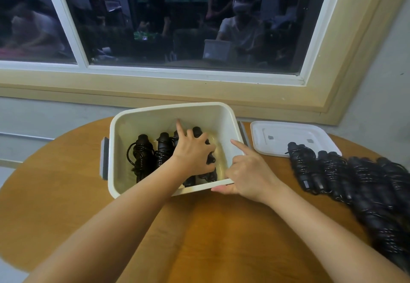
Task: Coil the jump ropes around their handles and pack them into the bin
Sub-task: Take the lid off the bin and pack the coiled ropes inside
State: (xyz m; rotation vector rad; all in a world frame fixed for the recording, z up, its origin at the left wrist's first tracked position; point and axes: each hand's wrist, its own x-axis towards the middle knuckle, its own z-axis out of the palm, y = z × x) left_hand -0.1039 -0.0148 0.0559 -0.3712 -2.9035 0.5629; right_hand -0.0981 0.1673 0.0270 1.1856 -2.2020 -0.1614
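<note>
One coiled rope (pixel 198 131) sits clasped in the left hand (pixel 193 152); right hand (pixel 248 171) pinches the bin (pixel 168 109).

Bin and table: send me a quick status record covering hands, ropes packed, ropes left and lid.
bin: white, open, on wooden table
ropes in bin: several coiled bundles side by side
left hand: inside bin, grips coiled rope, index finger straight
right hand: grips bin's near right corner
lid: off, flat, right of bin
ropes waiting: row of coiled bundles on table, far right
</note>
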